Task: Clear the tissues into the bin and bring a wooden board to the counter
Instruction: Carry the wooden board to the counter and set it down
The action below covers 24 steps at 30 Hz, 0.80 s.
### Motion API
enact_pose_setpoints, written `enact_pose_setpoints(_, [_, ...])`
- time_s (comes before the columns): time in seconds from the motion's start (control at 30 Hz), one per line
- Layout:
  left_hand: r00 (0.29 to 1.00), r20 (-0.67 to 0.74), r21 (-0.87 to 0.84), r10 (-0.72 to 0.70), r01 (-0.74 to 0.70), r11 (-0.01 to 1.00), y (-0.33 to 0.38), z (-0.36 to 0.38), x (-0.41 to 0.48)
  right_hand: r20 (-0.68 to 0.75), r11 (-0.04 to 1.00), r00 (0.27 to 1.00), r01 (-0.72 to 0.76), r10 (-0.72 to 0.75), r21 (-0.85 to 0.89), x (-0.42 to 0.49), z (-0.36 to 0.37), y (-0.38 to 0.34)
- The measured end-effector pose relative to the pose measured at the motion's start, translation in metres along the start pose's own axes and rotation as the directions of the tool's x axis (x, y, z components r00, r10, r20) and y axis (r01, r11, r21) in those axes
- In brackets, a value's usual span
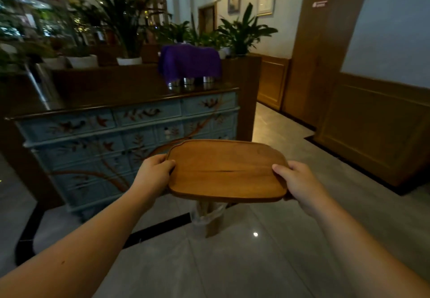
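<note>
I hold a brown wooden board (226,169) flat in front of me, above the tiled floor. My left hand (154,172) grips its left edge, thumb on top. My right hand (296,181) grips its right edge the same way. Below the board stands a bin (209,219) lined with a clear plastic bag, mostly hidden by the board. The dark wooden counter top (104,102) of a blue painted cabinet lies ahead and to the left. No tissues are visible.
A purple cloth (189,61) covers metal containers on the counter's right end. Potted plants (129,30) line a ledge behind it. Wood-panelled walls (372,123) run along the right, with a tiled passage (274,130) between them and the cabinet.
</note>
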State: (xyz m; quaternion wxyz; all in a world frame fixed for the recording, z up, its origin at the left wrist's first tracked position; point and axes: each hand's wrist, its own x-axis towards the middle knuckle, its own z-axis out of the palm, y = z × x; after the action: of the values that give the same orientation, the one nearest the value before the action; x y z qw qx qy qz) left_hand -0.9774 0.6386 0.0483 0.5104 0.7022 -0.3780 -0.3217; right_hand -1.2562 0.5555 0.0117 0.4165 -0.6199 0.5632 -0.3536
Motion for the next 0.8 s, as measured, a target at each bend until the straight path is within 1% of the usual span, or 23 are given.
enact_pose_setpoints(0.13, [1.000, -0.027, 0.024, -0.008, 0.009, 1.000, -0.003, -0.048, 0.063, 0.066, 0.999, 0.997, 0.029, -0.031, 0.017, 0.061, 0.061, -0.035])
enact_pose_setpoints(0.3, [0.994, -0.091, 0.023, -0.057, 0.059, 0.998, -0.007, -0.096, 0.138, 0.145, 0.998, 0.988, 0.037, -0.043, 0.040, 0.132, 0.131, -0.071])
enact_pose_setpoints(0.47, [0.979, -0.186, 0.019, -0.085, 0.090, 0.996, -0.024, -0.120, 0.215, 0.220, 0.998, 0.973, 0.058, -0.064, 0.032, 0.216, 0.197, -0.094])
enact_pose_setpoints(0.57, [0.966, -0.240, 0.015, -0.100, 0.106, 0.994, -0.034, -0.132, 0.272, 0.258, 0.992, 0.959, 0.104, -0.118, 0.065, 0.278, 0.242, -0.108])
enact_pose_setpoints(0.63, [0.962, -0.252, 0.026, -0.110, 0.120, 0.992, -0.034, -0.138, 0.300, 0.272, 0.990, 0.954, 0.108, -0.129, 0.090, 0.310, 0.263, -0.117])
enact_pose_setpoints(0.8, [0.928, -0.358, 0.004, -0.104, 0.113, 0.994, -0.025, -0.162, 0.398, 0.345, 0.988, 0.929, 0.094, -0.132, 0.126, 0.412, 0.324, -0.155])
